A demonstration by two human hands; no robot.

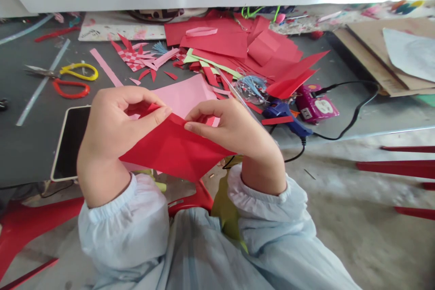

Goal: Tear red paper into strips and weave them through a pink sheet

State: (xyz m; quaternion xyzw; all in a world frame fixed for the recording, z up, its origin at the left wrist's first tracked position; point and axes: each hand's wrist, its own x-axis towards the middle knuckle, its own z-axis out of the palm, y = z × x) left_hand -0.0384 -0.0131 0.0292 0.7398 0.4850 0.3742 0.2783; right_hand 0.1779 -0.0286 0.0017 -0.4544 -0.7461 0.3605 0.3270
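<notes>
A red sheet of paper (173, 149) is held up in front of me, folded along its upper edge. My left hand (115, 127) pinches that edge from the left, thumb on the front. My right hand (227, 129) pinches the same edge from the right, and the thumb tips nearly meet at the middle. Behind the red sheet lies a pink sheet (183, 95) on the dark mat. Both of my wrists wear pale blue elastic cuffs.
A tablet (70, 142) lies at the left by the mat's edge. Scissors with yellow and red handles (70, 79) lie further left. A pile of red paper (238, 47), woven strips, a blue glue gun (287, 115), a pink socket block (316, 104) and cardboard (380, 54) are behind and to the right.
</notes>
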